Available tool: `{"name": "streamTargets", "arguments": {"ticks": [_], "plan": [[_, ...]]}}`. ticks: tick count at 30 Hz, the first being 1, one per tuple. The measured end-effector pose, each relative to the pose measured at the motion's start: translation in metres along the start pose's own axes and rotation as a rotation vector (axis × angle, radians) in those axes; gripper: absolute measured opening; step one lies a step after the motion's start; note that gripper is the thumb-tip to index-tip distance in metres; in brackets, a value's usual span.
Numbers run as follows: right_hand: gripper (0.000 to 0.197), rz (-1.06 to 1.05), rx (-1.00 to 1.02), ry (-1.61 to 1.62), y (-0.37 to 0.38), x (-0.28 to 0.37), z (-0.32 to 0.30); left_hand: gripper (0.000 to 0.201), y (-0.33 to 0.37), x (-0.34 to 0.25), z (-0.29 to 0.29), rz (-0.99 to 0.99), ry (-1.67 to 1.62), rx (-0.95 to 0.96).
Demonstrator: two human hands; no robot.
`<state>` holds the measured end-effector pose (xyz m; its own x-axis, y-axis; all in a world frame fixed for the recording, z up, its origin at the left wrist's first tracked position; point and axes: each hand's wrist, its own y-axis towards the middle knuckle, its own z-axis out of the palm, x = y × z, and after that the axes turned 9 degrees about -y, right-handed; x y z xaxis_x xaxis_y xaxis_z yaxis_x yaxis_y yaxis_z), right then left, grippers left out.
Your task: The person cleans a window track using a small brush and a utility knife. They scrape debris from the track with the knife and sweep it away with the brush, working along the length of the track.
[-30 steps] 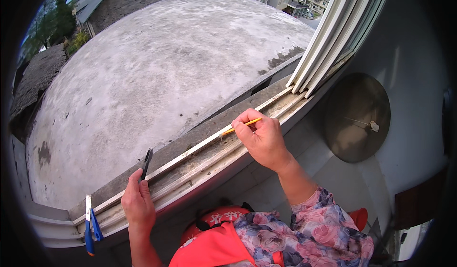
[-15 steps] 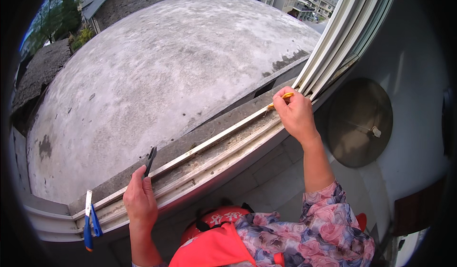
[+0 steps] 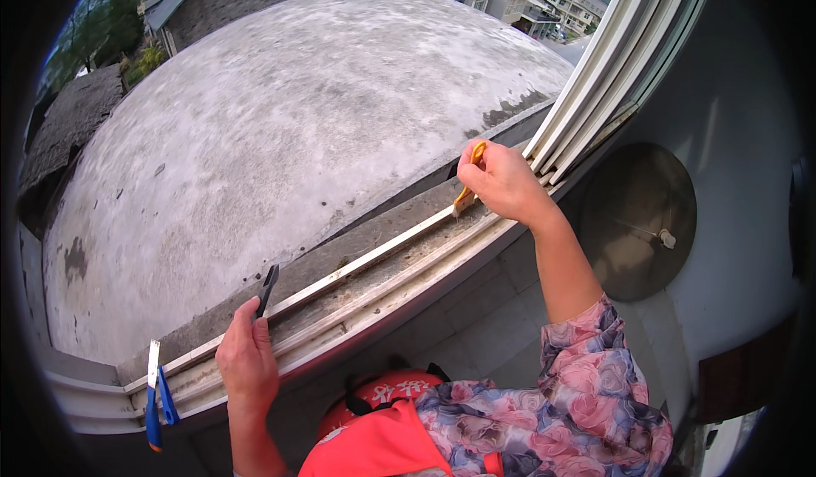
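Yellow brush (image 3: 464, 196) slanted down to window track (image 3: 382, 251), pinched in fingers of right hand (image 3: 501, 179). Track held grey-brown dirt (image 3: 365, 280). Fingers of left hand (image 3: 247, 358) gripped black tool (image 3: 269, 285); blue-handled tool (image 3: 152, 405) lay across track's left end.

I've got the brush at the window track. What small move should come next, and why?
Probably draw the yellow brush along the window track toward the left hand: the right hand has its tip at the track, and grit lies in the groove between the hands.
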<state>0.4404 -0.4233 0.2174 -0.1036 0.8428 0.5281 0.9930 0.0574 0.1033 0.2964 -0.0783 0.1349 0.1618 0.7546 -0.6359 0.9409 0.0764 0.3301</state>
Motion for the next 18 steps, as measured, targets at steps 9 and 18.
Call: {"name": "streamTargets", "arguments": {"ticks": [9, 18], "plan": [[0.017, -0.191, 0.207, 0.135, -0.028, 0.046, 0.042, 0.022, 0.003, -0.006, 0.001, 0.024, -0.021, 0.008], [0.027, -0.083, 0.114, 0.048, -0.013, 0.017, 0.039, 0.021, 0.003, -0.007, 0.0, 0.036, -0.008, 0.002]]}}
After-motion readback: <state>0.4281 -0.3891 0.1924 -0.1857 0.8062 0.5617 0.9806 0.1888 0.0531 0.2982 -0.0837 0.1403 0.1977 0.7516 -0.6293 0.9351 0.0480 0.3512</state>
